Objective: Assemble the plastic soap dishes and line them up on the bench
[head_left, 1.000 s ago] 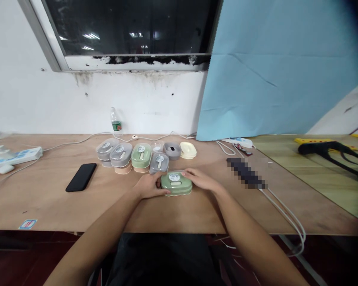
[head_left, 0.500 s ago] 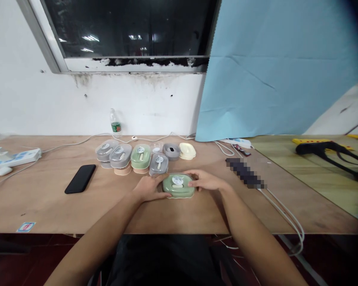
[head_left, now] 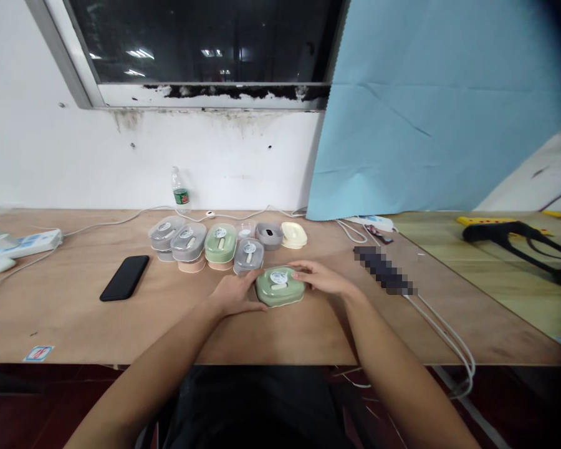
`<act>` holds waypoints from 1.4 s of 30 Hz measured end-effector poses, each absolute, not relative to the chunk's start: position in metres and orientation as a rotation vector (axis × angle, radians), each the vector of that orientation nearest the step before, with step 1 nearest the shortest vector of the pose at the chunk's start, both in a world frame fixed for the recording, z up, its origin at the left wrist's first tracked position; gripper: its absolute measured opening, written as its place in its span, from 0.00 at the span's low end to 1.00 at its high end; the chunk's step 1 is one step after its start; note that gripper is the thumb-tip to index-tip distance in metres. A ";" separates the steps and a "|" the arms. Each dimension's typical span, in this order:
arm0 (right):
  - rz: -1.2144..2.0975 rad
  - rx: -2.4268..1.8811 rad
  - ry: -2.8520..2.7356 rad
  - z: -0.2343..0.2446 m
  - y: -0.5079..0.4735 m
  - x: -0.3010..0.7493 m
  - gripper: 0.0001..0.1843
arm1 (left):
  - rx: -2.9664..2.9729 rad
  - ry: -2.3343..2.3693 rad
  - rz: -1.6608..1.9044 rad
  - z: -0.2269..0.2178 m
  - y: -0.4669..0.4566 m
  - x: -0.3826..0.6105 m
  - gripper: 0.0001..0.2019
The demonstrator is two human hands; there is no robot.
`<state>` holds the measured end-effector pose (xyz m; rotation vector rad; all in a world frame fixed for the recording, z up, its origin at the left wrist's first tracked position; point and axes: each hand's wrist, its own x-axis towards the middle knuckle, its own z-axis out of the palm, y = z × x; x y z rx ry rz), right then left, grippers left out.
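Note:
A green lidded soap box [head_left: 279,287] with a round white sticker lies on the wooden table [head_left: 121,324] in front of me. My left hand [head_left: 234,292] grips its left end, thumb at the front and fingers curled round the back. My right hand [head_left: 321,277] clasps its right end, fingers closed over the top edge. Just behind stands a row of similar boxes: two grey ones [head_left: 177,238], a green one [head_left: 220,244] and another grey one [head_left: 249,255], all lidded.
An open grey base [head_left: 269,236] and a cream piece [head_left: 294,235] lie at the row's right end. A black phone [head_left: 124,277] is to the left, a power strip [head_left: 21,244] far left, a water bottle [head_left: 180,191] by the wall, and cables [head_left: 444,337] on the right.
The green box has shifted slightly right and away from me between my hands. Both hands stay on its ends.

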<state>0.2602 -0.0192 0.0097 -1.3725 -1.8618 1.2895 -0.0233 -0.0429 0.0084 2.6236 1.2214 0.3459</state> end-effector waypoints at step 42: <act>0.467 -1.122 -1.589 -0.025 0.044 0.163 0.28 | 2.367 1.660 1.011 0.000 -0.033 -0.020 0.25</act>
